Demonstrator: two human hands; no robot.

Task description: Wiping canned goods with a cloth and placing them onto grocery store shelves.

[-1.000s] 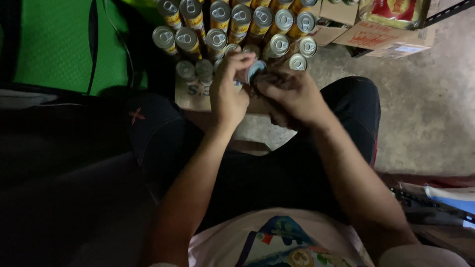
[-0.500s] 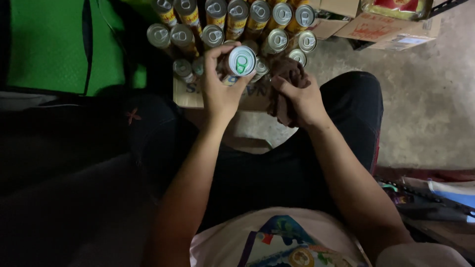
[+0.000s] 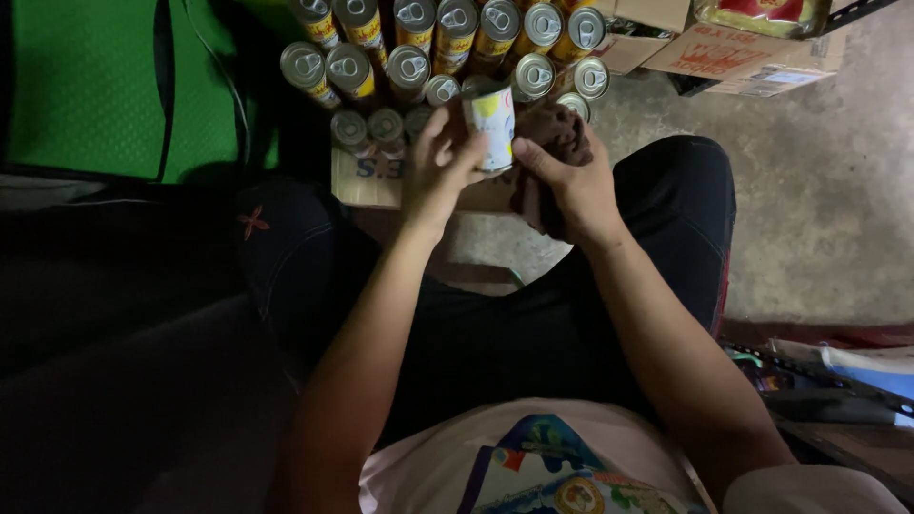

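Above my knees, at about twelve o'clock from my lap, my left hand [image 3: 440, 167] grips a small tin can [image 3: 491, 127] by its side, fingers curled round the pale label, thumb pressing near the lower edge. My right hand [image 3: 568, 181] is clenched on a dark brown cloth [image 3: 557, 133], which touches the can's right side at three o'clock. Half a second ago the can's silver lid with its pull ring faced up toward me; now the can is turned so that I see its printed wall, and the lid is hidden. The cloth sat bunched just beside the can then; now it is pressed against it. Beyond my hands, from eleven to one o'clock, rows of yellow cans [image 3: 457, 38] stand upright on a piece of cardboard [image 3: 367, 181], their tops partly cut off by the upper edge. At two o'clock lie cardboard boxes [image 3: 733, 52] on the concrete floor [image 3: 819, 190]. At ten o'clock a green panel [image 3: 86, 86] shows; everything below it is too dark to make out.
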